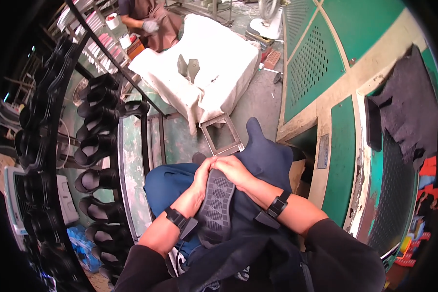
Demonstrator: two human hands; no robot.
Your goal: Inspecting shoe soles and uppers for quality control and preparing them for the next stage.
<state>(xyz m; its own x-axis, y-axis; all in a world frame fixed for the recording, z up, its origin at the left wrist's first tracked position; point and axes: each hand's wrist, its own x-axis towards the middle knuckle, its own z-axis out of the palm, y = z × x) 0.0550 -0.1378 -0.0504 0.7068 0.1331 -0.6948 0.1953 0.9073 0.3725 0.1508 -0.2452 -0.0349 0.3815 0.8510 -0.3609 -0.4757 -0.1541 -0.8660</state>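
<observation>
You sit in a cluttered workshop with green perforated panels [311, 58] up and to the right of your hands and a curved rack of black boots [98, 146] to their left. Your left hand [203, 177] and right hand [234, 171] meet on your lap, both curled around the toe end of a dark shoe sole [215, 207], tread up. Beyond them lies a cloth-draped desk [204, 63], where another person [148, 22] works.

Both hands, left hand [201, 181] and right hand [234, 170], grip a dark shoe sole [216, 207] over the person's lap. Racks of black boots [98, 146] stand to the left. A white cloth-covered desk [214, 58] sits ahead.
</observation>
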